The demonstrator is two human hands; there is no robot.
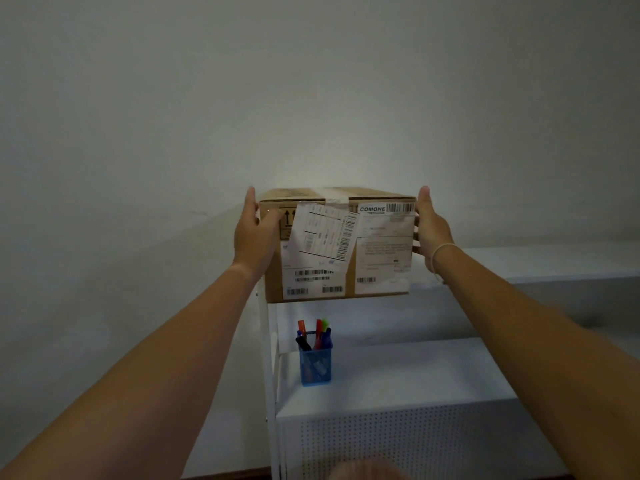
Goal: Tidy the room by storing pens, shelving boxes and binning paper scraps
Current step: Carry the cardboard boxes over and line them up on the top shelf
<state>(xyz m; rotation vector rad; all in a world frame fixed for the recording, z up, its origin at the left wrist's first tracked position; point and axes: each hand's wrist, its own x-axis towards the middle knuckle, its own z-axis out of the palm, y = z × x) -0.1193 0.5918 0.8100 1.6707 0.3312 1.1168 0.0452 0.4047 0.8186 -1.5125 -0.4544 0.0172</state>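
Observation:
A brown cardboard box (pixel 337 244) with white shipping labels and barcodes sits at the left end of the top shelf (pixel 540 261) of a white metal rack. My left hand (pixel 254 233) presses flat against the box's left side and front corner. My right hand (pixel 431 230), with a thin white band on the wrist, presses against its right side. Both arms are stretched out forward. On the shelf below stands a blue mesh pen holder (pixel 316 362) filled with several pens and markers.
The white rack has a perforated front panel (pixel 398 441) at the bottom and a white upright post (pixel 266 341) on its left. A plain pale wall fills the background. A dark floor strip shows at bottom left.

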